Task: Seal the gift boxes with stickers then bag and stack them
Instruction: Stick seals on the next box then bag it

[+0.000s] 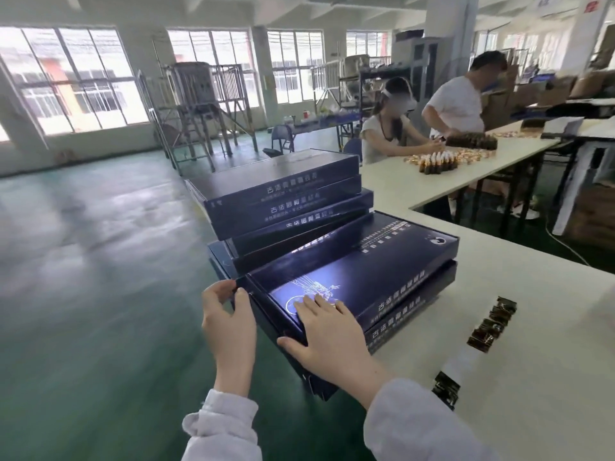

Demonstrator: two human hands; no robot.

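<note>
Top gift box (366,274) stretches away from both hands: right hand (329,334) flat on its lid, left hand (229,324) curled round its near corner; sticker strip (491,324) nearer the right.

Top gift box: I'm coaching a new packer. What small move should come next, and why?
Probably lift the right hand off the top gift box and reach for the sticker strip on the table. The box looks closed, the left hand grips its end, and no seal shows on it.
</note>
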